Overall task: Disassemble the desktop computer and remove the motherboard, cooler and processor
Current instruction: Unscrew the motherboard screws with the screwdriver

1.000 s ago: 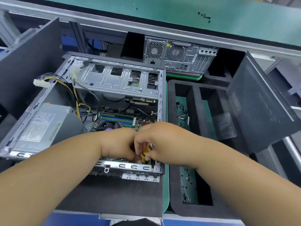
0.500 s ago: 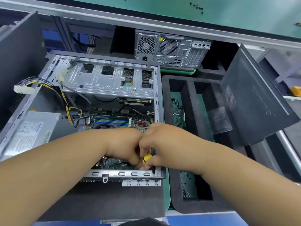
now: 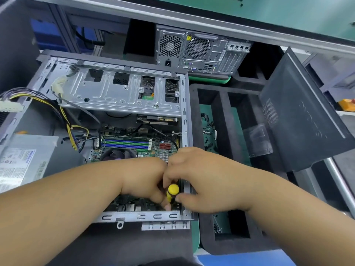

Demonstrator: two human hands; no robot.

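My right hand (image 3: 203,177) grips yellow screwdriver (image 3: 172,192), handle upright at near right corner of open case (image 3: 123,96). My left hand (image 3: 144,181) curls beside it, fingertips pinching shaft low down. Motherboard (image 3: 153,148) lies inside case, cooler (image 3: 118,153) on it above my left wrist. Processor not visible.

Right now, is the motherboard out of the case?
No. The motherboard sits inside the open case, where both hands work a yellow-handled screwdriver at its near right corner.
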